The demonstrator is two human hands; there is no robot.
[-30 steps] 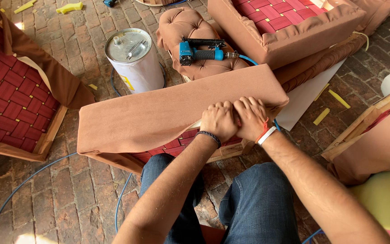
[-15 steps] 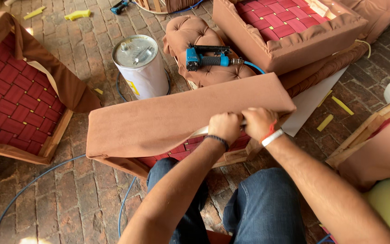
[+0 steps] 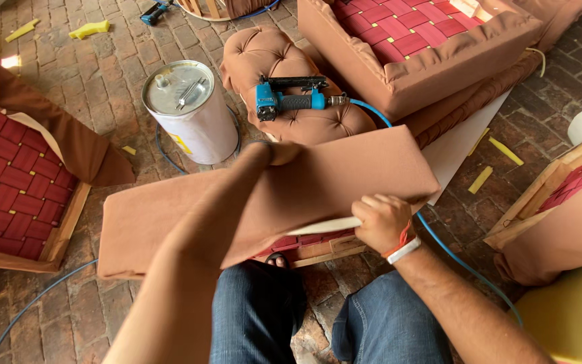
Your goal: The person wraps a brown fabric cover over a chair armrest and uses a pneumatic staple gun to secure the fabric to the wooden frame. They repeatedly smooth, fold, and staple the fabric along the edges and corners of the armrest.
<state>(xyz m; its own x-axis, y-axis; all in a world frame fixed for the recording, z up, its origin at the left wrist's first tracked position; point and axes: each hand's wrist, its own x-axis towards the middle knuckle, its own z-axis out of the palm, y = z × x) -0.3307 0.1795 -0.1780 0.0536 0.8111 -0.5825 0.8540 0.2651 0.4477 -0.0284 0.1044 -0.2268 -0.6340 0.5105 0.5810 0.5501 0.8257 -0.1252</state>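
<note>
Your right hand (image 3: 382, 222) grips the near edge of one brown upholstered cushion panel (image 3: 345, 178), fingers curled closed over fabric and the pale foam edge. The panel lies across a wooden frame with red webbing, just above your knees. Your left hand (image 3: 277, 152) is raised toward the camera and blurred; you cannot tell whether it is wide or closed.

Count: one blue pneumatic stapler (image 3: 291, 100) resting on one tufted brown cushion (image 3: 271, 61); one white metal can (image 3: 193, 114) beside it on the brick floor (image 3: 89, 81); one blue air hose (image 3: 466, 263).
</note>
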